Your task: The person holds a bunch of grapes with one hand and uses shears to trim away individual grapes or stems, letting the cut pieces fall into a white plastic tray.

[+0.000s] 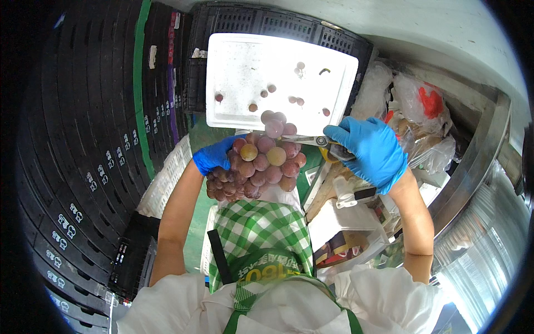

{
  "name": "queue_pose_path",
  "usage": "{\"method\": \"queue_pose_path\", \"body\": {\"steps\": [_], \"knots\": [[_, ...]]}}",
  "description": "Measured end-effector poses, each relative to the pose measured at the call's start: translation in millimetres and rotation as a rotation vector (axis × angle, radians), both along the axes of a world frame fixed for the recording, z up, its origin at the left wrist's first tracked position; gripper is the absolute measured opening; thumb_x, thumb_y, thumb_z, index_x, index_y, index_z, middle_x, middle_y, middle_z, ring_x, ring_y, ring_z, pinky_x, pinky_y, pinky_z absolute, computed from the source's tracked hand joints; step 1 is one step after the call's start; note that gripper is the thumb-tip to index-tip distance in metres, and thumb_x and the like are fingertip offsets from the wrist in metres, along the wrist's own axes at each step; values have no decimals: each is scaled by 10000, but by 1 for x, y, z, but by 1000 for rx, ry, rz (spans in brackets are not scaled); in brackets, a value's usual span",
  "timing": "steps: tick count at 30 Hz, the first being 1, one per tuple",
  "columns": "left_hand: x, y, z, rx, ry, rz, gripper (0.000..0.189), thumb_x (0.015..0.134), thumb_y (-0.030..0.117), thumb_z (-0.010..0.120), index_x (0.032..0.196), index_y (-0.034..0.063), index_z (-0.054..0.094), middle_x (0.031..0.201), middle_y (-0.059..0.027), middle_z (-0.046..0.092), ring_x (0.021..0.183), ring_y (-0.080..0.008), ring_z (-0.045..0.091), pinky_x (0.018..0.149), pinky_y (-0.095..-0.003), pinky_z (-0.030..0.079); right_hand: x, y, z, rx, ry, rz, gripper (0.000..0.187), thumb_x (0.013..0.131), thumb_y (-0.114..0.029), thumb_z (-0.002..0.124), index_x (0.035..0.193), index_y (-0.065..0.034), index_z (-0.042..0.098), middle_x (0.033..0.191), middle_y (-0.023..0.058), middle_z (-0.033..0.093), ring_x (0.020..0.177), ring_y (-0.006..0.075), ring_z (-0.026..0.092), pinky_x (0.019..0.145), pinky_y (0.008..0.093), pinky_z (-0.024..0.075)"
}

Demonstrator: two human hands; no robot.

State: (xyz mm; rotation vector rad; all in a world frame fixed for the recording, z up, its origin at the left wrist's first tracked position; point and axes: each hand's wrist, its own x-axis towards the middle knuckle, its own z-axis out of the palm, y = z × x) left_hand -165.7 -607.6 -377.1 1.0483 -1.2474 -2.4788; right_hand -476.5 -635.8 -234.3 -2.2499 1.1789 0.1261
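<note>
In front of my apron hangs a large bunch of reddish-purple grapes [260, 165], a few of them yellower. My left hand [215, 156], in a blue glove, grips the bunch from its left side; the fingertips are hidden behind the fruit. A pair of scissors [321, 142] is in my blue-gloved right hand [367, 148]. Its blades reach left among the upper right grapes, where their tips are partly hidden. Just beyond the bunch lies a white foam box [238, 71] holding several loose grapes [272, 88] and a small dark curved scrap [324, 71].
Stacked black plastic crates [83, 125] rise on the left. Another black crate [267, 21] sits under and behind the foam box. Clear plastic bags [417, 100] with red bits lie at right, near a white tube [344, 192]. A white basket [169, 175] stands at left.
</note>
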Motion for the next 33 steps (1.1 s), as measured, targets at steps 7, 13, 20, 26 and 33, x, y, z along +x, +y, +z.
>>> {"method": "queue_pose_path", "body": {"steps": [7,13,20,26,33], "knots": [[4,6,-3,341,39,16,759,544,290,748,1199,64,438,1147,-67,492,1059,-178,460,959,-313,333,16,-9,7,-158,175,120,117,732,-157,540,840,-112,543,686,71,492,585,206,543,527,317,418],[7,19,-17,349,73,17,751,562,258,729,1217,60,418,1181,-62,469,1078,-172,443,976,-315,317,21,-2,-1,-187,192,124,120,728,-137,525,846,-117,538,696,71,510,598,207,554,530,308,419],[4,23,-29,422,94,25,740,611,270,693,1246,47,386,1207,-72,454,1104,-182,428,989,-316,307,19,8,-16,-1,201,37,195,728,-148,577,917,-107,557,718,89,523,568,260,553,507,354,434],[-1,17,-20,366,175,59,759,615,286,701,1255,41,374,1221,-76,442,1116,-184,421,996,-317,299,12,10,-13,-3,70,-147,166,747,-169,556,898,-102,540,748,129,537,592,286,575,505,370,454],[5,17,-21,346,75,-16,829,563,308,744,1256,39,376,1214,-75,449,1123,-178,416,999,-318,287,14,23,-9,94,108,-145,162,755,-179,559,894,-97,548,755,131,539,604,294,572,520,389,451]]}}
